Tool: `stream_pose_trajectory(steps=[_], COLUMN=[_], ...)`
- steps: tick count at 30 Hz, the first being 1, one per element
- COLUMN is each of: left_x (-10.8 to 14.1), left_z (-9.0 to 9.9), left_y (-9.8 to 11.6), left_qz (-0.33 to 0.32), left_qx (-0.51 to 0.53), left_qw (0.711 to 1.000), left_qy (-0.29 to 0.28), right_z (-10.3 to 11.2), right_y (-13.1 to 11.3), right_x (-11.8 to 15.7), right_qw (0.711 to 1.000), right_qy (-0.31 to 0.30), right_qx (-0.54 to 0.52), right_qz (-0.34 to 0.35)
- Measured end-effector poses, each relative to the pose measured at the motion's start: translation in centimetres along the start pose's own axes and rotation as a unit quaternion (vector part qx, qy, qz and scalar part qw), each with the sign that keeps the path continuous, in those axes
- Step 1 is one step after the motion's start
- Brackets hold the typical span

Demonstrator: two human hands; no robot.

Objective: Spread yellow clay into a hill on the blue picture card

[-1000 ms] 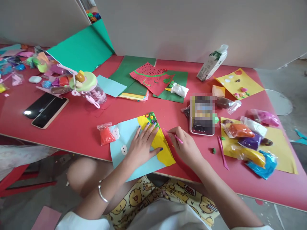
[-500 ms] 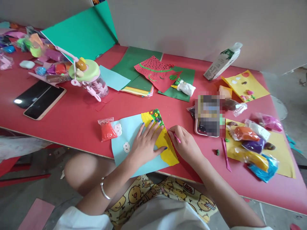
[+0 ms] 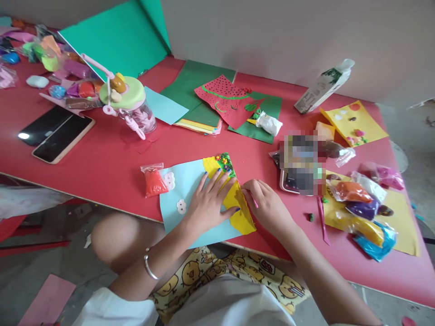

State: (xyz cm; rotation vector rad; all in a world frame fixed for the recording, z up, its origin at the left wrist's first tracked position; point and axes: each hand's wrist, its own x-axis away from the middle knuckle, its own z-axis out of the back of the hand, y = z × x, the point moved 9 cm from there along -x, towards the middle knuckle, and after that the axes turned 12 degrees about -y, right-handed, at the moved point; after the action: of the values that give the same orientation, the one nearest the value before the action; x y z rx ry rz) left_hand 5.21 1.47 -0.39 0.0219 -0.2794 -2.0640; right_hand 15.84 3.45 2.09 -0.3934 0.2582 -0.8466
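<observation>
My left hand [image 3: 210,203] lies flat with fingers spread on a light blue sheet of paper [image 3: 185,179]. Yellow clay [image 3: 242,217] covers the right part of that sheet, and a green corner with small clay flowers [image 3: 224,162] shows above my fingertips. Two white cloud shapes [image 3: 181,206] sit on the blue. At the sheet's right edge my right hand [image 3: 263,201] is closed around a thin pink clay tool [image 3: 253,199]; its tip is hidden by the fingers. A packet of red clay [image 3: 155,181] overlaps the sheet's left edge.
Several clay packets [image 3: 365,208] and another pink tool [image 3: 322,222] lie on the right. Behind are a phone [image 3: 285,181], a carton [image 3: 322,86] and a watermelon picture [image 3: 220,99]. A lidded jar [image 3: 144,115] and a dark phone [image 3: 64,140] stand left on the red table [image 3: 112,181].
The camera view has shifted slightly. My left hand stays flat on the sheet, and my right hand, with the pink clay tool, is slightly lower along the yellow edge.
</observation>
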Motion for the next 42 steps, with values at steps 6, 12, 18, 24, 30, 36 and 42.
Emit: stream_pose_trajectory(steps=[6,12,18,24,30,36,42], left_x=[0.0,0.0,0.0,0.0,0.0,0.0,-0.1], left_z=[0.1,0.1,0.1,0.2,0.2,0.1,0.1], left_y=[0.0,0.0,0.1,0.1,0.1,0.0,0.0], left_qz=[-0.003,-0.005,-0.007,-0.007,-0.004,-0.003,0.000], left_qx=[0.009,0.011,0.005,0.005,0.002,0.011,0.016], left_qw=[1.000,1.000,1.000,1.000,1.000,1.000,1.000], left_qy=[0.002,0.004,0.003,0.011,0.001,-0.003,-0.006], right_z=[0.0,0.2,0.4,0.8,0.9,1.0,1.0], right_y=[-0.3,-0.5,-0.9,-1.4,-1.7,-2.2,-2.6], right_x=[0.4,0.9,1.4,1.8,2.2,2.8,3.5], right_qw=[1.000,1.000,0.999,0.999,0.999,0.997,0.995], right_qy=[-0.011,-0.016,-0.018,-0.018,-0.022,-0.019,-0.027], right_qx=[0.016,0.014,0.032,0.042,0.044,0.067,0.089], right_qz=[-0.001,-0.003,0.001,0.007,0.007,0.016,0.023])
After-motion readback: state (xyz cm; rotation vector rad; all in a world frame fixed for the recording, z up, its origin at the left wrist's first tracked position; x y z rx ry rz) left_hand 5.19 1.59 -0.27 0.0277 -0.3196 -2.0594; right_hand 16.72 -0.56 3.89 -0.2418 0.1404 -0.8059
